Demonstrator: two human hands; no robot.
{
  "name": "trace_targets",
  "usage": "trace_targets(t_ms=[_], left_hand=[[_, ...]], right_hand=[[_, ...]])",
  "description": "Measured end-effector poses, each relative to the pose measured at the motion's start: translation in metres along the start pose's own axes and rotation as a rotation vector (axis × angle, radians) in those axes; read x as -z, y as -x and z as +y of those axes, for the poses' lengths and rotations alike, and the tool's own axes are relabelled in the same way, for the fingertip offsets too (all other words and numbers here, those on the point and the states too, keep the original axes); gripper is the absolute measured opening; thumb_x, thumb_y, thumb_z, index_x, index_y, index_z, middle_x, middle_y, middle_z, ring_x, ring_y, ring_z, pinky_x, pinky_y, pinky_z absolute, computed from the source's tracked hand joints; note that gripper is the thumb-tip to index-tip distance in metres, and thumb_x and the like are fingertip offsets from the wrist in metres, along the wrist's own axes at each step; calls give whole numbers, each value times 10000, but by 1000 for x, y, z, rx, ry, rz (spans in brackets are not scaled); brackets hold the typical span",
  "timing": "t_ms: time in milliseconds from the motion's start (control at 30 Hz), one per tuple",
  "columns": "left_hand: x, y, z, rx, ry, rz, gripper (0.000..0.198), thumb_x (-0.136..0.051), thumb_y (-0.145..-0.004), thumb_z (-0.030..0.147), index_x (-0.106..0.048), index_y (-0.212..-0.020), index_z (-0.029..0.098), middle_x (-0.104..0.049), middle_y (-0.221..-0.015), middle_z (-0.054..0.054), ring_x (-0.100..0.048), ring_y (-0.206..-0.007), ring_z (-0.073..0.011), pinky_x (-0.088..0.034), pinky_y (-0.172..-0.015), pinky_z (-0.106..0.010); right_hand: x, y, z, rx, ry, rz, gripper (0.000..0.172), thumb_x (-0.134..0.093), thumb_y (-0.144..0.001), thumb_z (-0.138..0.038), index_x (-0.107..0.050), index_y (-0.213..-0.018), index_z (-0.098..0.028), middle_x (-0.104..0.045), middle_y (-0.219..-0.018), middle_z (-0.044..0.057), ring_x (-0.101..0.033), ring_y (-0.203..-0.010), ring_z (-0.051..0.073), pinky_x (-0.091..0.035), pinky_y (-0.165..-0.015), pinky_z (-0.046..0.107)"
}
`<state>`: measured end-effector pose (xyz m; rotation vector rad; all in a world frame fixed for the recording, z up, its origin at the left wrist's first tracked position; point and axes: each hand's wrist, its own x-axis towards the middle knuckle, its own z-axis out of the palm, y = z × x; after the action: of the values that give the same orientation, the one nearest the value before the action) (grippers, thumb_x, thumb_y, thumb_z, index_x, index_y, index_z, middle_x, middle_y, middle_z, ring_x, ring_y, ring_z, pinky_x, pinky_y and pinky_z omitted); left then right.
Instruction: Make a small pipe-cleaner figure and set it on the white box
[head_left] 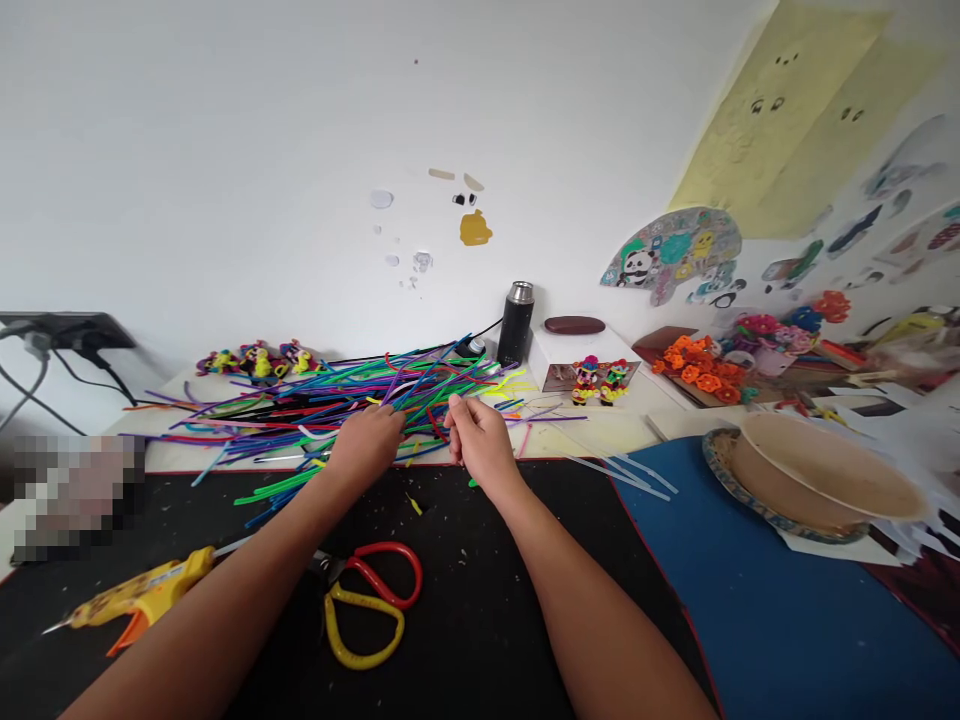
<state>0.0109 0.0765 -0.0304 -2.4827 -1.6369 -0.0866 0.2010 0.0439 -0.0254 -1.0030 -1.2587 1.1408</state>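
Note:
My left hand (pixel 369 440) is at the front edge of a tangled pile of coloured pipe cleaners (pixel 285 405). Its fingers are curled closed, and whatever they grip is hidden behind the knuckles. To the right, my right hand (pixel 478 438) is closed too, thumb on top of bent fingers. I cannot make out what is inside it. Below the hands, a small yellow piece (pixel 416 506) lies on the black mat (pixel 465 620). Scissors with one red and one yellow handle (pixel 360 660) lie between my forearms. A yellow glue gun (pixel 161 590) rests beside my left forearm.
Behind the pile stand a black thermos (pixel 514 330) and a white box (pixel 546 362), with two small colourful figures (pixel 587 380) in front of it. Clear sticks (pixel 634 482) lie near the blue mat (pixel 750 630). A large beige bowl (pixel 825 480) and orange flowers (pixel 694 365) are at right.

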Motion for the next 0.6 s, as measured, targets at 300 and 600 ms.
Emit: trace_targets(t_ms=[300,600], left_hand=[[14,2,-7,42,46,133,273,-474,-950,206,-742,-919,168,-767,-963,-167,-686,-977,-347,-511,-813,-414],[24,-14,-52,487,1107,450,199,-752,-746,370,-705,-833,198,-725,-707,-23,-637,-633,-188,-456,-574,-269]], right_hand=[[-1,1,5,44,81,-7,473,-506,-1016,-599,-551,-724,-230,-474,-438,-79,-486,-355,119,-375,-432,232],[-4,4,4,32,103,-52,459,-495,-1032,-572,-556,-727,-235,-495,-448,-70,-485,-363,120,-374,-441,233]])
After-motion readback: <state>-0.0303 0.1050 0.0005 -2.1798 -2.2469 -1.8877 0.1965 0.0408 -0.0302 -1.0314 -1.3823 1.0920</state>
